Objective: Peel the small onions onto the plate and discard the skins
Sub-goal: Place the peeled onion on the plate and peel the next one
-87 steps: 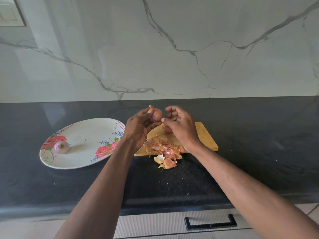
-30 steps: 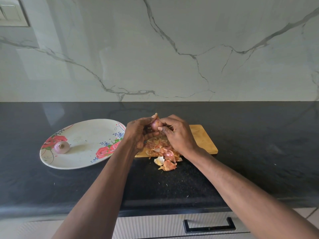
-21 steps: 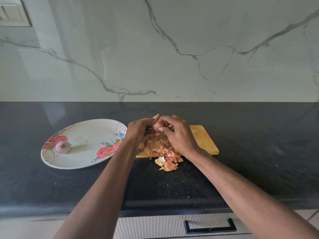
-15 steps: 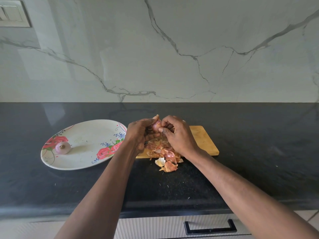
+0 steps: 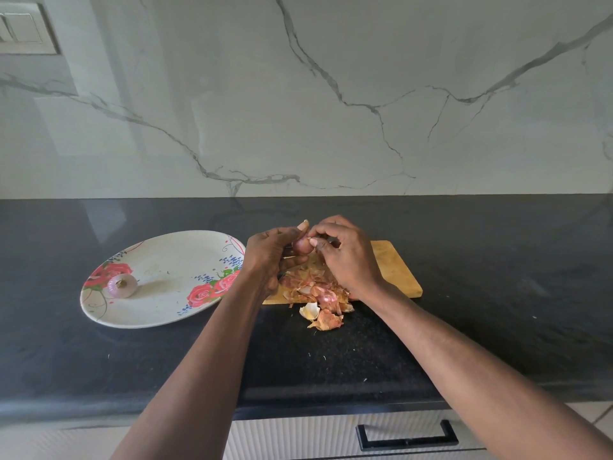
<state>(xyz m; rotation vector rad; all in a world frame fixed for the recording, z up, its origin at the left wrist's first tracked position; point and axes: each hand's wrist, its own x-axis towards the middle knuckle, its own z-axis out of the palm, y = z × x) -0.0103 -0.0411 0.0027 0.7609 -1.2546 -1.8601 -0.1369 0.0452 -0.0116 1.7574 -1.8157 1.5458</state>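
Note:
My left hand [image 5: 268, 252] grips a small reddish onion [image 5: 302, 246] above the wooden cutting board [image 5: 394, 270]. The thumb and fingertips of my right hand [image 5: 345, 254] pinch at the onion's top right side. Under both hands a heap of papery onion skins [image 5: 315, 290] lies on the board's front edge, and a few skins [image 5: 320, 315] have spilled onto the counter. One peeled onion [image 5: 121, 285] sits at the left end of the oval floral plate [image 5: 166, 310]. My hands hide any other onions on the board.
The black stone counter [image 5: 497, 293] runs from the marble backsplash to its front edge. A drawer with a black handle [image 5: 406, 434] is below it. A switch plate [image 5: 23, 28] is on the wall at the top left.
Both hands came down from higher up and closed in on the onion over the board. In the last second they have shifted only slightly while working the skin. The plate is unchanged.

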